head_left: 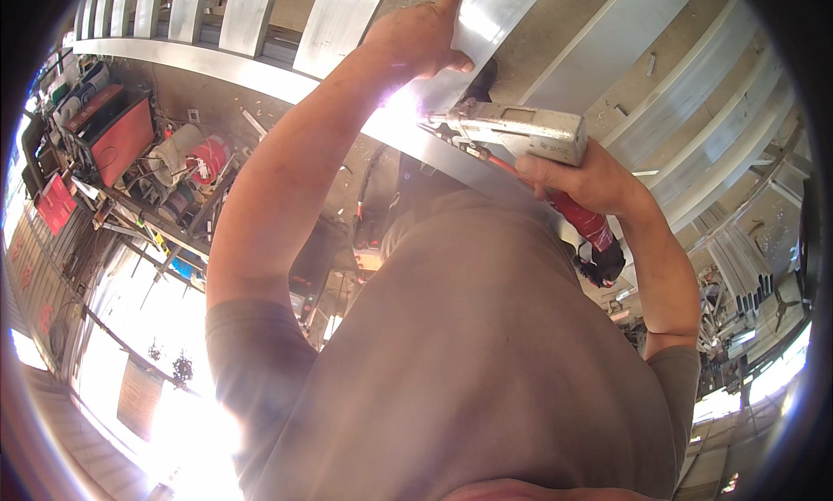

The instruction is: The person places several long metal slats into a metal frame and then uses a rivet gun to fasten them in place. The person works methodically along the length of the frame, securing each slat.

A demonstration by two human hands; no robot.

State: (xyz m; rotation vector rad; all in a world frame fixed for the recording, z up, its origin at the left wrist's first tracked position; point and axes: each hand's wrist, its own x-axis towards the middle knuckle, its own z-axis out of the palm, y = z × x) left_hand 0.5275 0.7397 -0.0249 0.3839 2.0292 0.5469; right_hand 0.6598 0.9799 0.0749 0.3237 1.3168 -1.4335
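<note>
Silver-grey and scuffed, the boxy welding gun (529,132) is in the right hand (580,178), which is closed around it where the red handle (583,222) meets the body. Ahead of that grip, a white glare (399,111) flares at the nozzle over a flat metal rail (490,178). Beyond it, the left hand (423,39) lies over a smooth, shiny slat (493,22), thumb spread; whether it grips, I cannot tell.

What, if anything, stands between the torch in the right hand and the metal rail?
Nothing visible: the right hand holds the torch, tip toward the metal rail; glare hides whether they touch.
</note>
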